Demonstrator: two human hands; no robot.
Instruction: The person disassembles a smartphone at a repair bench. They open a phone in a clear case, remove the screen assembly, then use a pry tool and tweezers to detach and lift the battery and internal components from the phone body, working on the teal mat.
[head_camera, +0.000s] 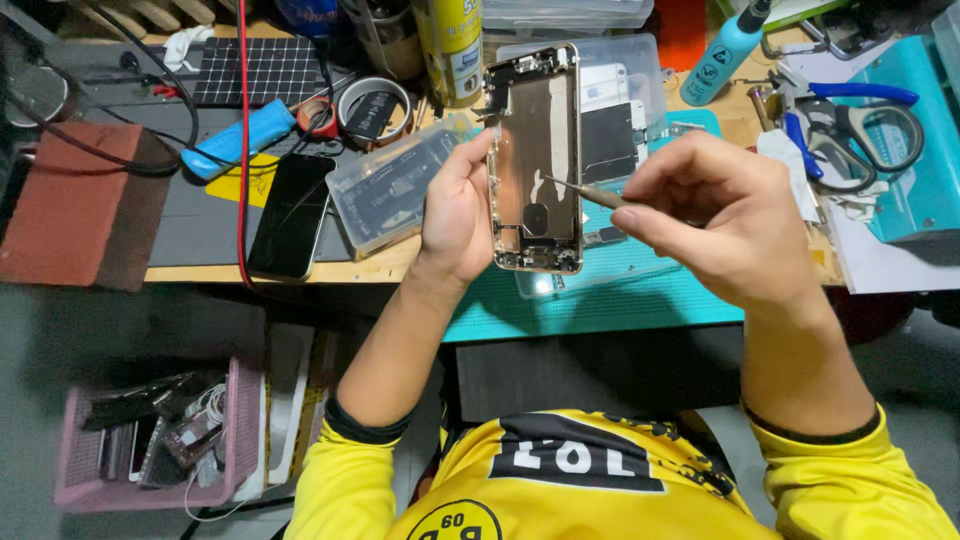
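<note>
My left hand (455, 205) grips an opened phone housing (535, 150) by its left edge and holds it upright above the teal mat (600, 305). The housing's inside faces me, bare metal with small parts at top and bottom. My right hand (715, 215) pinches a thin pointed tool (585, 192) whose tip touches the middle of the housing's inside. Both forearms come out of yellow sleeves.
A black phone (292, 215) and a clear parts box (395, 185) lie left of my hands. Tape rolls (372, 108), a blue-handled tool (240, 140), a yellow can (450, 40), a teal bottle (722, 52) and scissors (850, 130) crowd the bench. A pink basket (150, 440) sits on the floor.
</note>
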